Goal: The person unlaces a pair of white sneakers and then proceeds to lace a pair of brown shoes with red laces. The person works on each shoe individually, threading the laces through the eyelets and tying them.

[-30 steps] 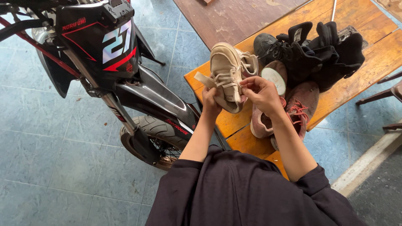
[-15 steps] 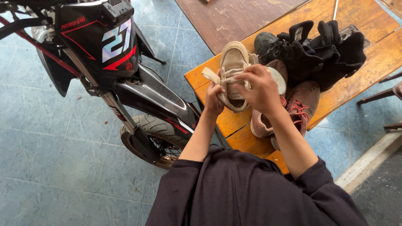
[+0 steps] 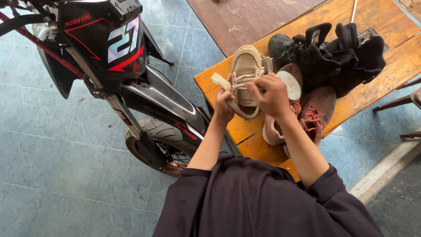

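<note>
While our left hand cups the beige sneaker from below, above the wooden table edge, our right hand pinches its laces; it looks light and soft — best gripped at the firmer sole or heel.
</note>
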